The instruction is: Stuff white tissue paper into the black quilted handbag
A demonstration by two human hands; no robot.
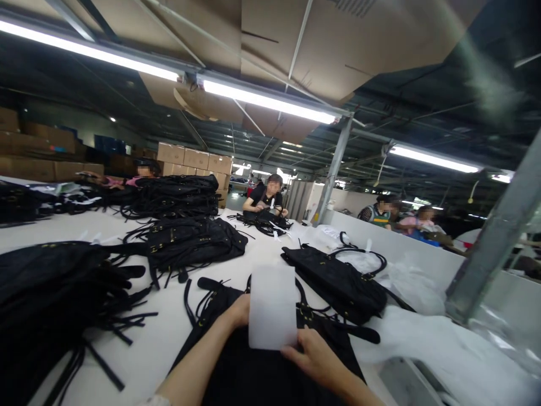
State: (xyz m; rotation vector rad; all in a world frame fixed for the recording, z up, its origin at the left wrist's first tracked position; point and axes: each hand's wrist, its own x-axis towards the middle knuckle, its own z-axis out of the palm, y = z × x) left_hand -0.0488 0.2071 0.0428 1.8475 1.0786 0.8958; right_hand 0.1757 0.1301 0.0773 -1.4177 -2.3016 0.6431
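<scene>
A whitish, translucent sheet (273, 307), perhaps foam or plastic, stands upright above a black bag (253, 372) lying on the table before me. My left hand (240, 310) grips the sheet's left edge, its fingers mostly hidden behind it. At the lower right corner my right hand (308, 352) pinches the sheet, thumb in front. The bag's straps and handles spread out on both sides beneath my hands. Another black bag (338, 282) with looped handles lies just beyond, to the right.
Black bags (54, 304) with dangling straps are heaped at the left, with more stacks (177, 194) behind. Clear plastic wrapping (443, 344) covers the right side beside a grey object (409, 380). A metal post (499, 225) rises there. A co-worker (266, 197) sits across the table (164, 321).
</scene>
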